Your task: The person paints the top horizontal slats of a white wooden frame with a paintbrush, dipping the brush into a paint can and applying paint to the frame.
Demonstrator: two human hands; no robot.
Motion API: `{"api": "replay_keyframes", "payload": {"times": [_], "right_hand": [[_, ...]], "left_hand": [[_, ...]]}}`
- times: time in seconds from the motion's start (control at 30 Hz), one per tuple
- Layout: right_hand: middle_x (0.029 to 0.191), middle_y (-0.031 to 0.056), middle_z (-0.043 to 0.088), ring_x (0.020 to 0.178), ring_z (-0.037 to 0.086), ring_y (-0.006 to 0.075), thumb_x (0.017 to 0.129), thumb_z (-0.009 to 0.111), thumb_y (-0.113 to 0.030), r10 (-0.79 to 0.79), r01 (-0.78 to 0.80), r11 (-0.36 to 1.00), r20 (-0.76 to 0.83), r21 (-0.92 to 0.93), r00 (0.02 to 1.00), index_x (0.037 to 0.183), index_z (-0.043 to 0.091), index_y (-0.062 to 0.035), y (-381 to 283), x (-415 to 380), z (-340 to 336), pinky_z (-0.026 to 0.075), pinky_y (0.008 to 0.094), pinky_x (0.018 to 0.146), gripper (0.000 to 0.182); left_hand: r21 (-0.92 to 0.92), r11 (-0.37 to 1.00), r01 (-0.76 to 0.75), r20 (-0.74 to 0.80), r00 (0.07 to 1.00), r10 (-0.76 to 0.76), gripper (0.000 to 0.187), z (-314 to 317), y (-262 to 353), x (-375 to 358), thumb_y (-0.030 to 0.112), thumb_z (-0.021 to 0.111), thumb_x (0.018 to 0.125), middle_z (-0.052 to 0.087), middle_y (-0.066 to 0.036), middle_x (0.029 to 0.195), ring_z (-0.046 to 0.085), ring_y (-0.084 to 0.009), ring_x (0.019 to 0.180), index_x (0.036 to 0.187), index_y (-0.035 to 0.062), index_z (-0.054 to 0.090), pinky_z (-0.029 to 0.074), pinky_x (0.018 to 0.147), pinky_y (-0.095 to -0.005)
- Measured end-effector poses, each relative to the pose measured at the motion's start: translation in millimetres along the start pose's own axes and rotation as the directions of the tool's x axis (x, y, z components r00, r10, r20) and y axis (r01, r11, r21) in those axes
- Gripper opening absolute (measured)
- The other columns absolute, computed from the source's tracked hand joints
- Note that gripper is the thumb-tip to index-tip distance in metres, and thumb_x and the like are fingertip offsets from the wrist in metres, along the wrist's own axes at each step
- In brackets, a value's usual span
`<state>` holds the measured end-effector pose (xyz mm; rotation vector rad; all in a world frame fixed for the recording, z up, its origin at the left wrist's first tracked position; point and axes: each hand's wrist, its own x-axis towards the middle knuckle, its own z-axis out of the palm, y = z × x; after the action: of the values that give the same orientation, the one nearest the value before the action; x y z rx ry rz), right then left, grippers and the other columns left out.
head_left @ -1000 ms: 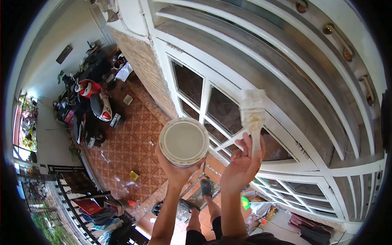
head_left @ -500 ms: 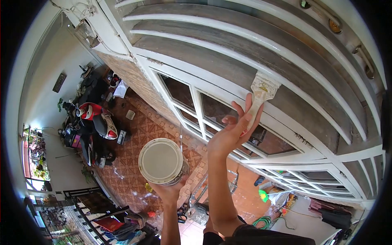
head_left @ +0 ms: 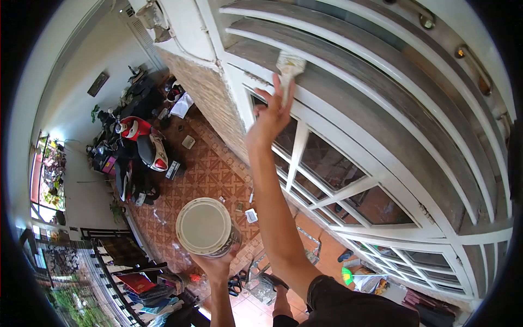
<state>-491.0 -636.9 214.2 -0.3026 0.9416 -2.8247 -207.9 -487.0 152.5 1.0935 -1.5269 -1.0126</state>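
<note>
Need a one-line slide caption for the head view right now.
Right hand presses a paintbrush to the white window frame; left hand holds a paint can below.

**Legible Markings: None**

We find no readable text, label, brand, number or sign in the head view. We check the paint can held in the left hand: its visible top and side carry no lettering that we can resolve. The brush in the right hand shows no marking. Items around the parked scooter on the floor below are too small and blurred for us to read.
</note>
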Motion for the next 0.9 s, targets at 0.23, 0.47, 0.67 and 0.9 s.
{"api": "replay_keyframes", "payload": {"times": [0.23, 0.47, 0.67, 0.9], "right_hand": [[0.136, 0.0029, 0.062, 0.086, 0.067, 0.0138, 0.106, 0.048, -0.028, 0.153, -0.159, 0.987, 0.144, 0.025, 0.978, 0.154, 0.03, -0.013, 106.9, 28.9, 71.1, 0.045, 0.0299, 0.063, 0.054], [0.147, -0.0014, 0.053, 0.117, 0.057, 0.0168, 0.106, 0.045, -0.036, 0.285, -0.304, 0.936, 0.127, 0.175, 0.95, 0.156, 0.026, -0.0235, 74.6, 18.3, 50.7, 0.031, 0.0565, 0.101, 0.055], [0.157, -0.0012, 0.04, 0.114, 0.053, 0.0125, 0.105, 0.044, -0.031, -0.008, 0.008, 0.952, 0.0, 0.306, 1.0, 0.159, 0.018, -0.0245, -13.4, 1.4, -35.8, 0.039, 0.0209, 0.069, 0.06], [0.148, -0.0012, 0.052, 0.1, 0.062, 0.0098, 0.104, 0.049, -0.033, 0.139, -0.128, 0.973, -0.045, 0.19, 0.989, 0.153, 0.036, -0.0197, 15.6, 2.4, 10.7, 0.042, 0.0183, 0.059, 0.053]], "left_hand": [[0.059, 0.998, -0.014, -0.092, 0.996, 0.02, 0.112, -41.6, -24.7, 6.7, 0.039, 0.097, 0.06, 0.047, -0.013, 0.136, 0.051, -0.0236, 0.123, 0.142, 0.0003, 0.031, 0.041, 0.106, -0.0387], [0.05, 0.999, -0.01, -0.135, 0.991, 0.017, 0.114, -44.7, -22.1, 1.6, 0.041, 0.095, 0.062, 0.047, -0.014, 0.137, 0.05, -0.0239, 0.124, 0.144, -0.0001, 0.029, 0.04, 0.107, -0.04], [0.079, 0.997, -0.026, -0.134, 0.99, 0.036, 0.113, -47.1, -17.0, -3.3, 0.043, 0.095, 0.061, 0.049, -0.013, 0.135, 0.053, -0.0249, 0.121, 0.143, -0.0011, 0.033, 0.041, 0.106, -0.0404], [0.05, 0.998, -0.032, -0.119, 0.992, 0.038, 0.111, -45.0, -14.0, -1.2, 0.043, 0.095, 0.06, 0.051, -0.013, 0.135, 0.054, -0.025, 0.121, 0.143, -0.0015, 0.036, 0.041, 0.106, -0.0412]]}}
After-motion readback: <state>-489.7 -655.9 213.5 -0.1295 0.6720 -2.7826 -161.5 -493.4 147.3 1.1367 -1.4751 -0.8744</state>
